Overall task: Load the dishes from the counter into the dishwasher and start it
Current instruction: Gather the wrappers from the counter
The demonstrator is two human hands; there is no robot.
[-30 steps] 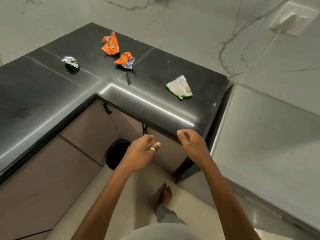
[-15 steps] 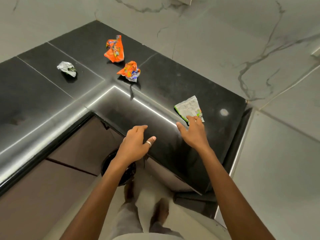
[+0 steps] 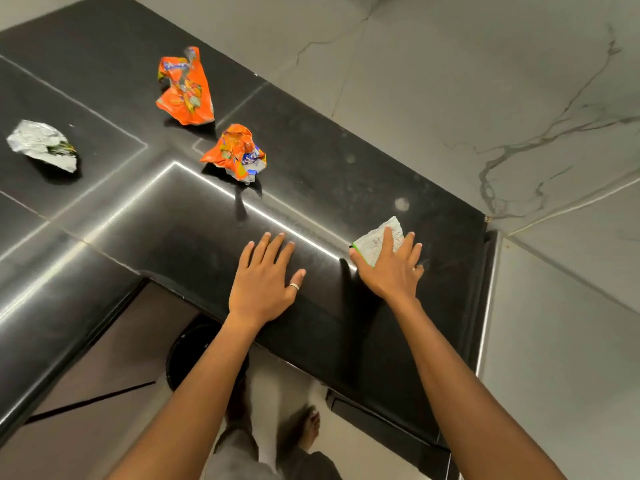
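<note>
The black L-shaped surface (image 3: pixel 311 161) carries four pieces of litter and no dishes. The left hand (image 3: pixel 265 277) lies flat, fingers spread, holding nothing. The right hand (image 3: pixel 389 266), also spread, presses on a white, green-edged wrapper (image 3: pixel 375 240). Farther left lie two crumpled orange wrappers (image 3: pixel 185 90) (image 3: pixel 237 154) and a silver foil wrapper (image 3: pixel 43 145).

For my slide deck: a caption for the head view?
Right hand flat on a white wrapper, left hand beside it on the black counter.

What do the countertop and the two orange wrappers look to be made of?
Countertop: likely polished black stone; glossy, mirrors a light strip, has seams. Larger orange wrapper and smaller orange wrapper: seemingly thin printed plastic film with silvery lining; sharp crumples hold shape.
</note>
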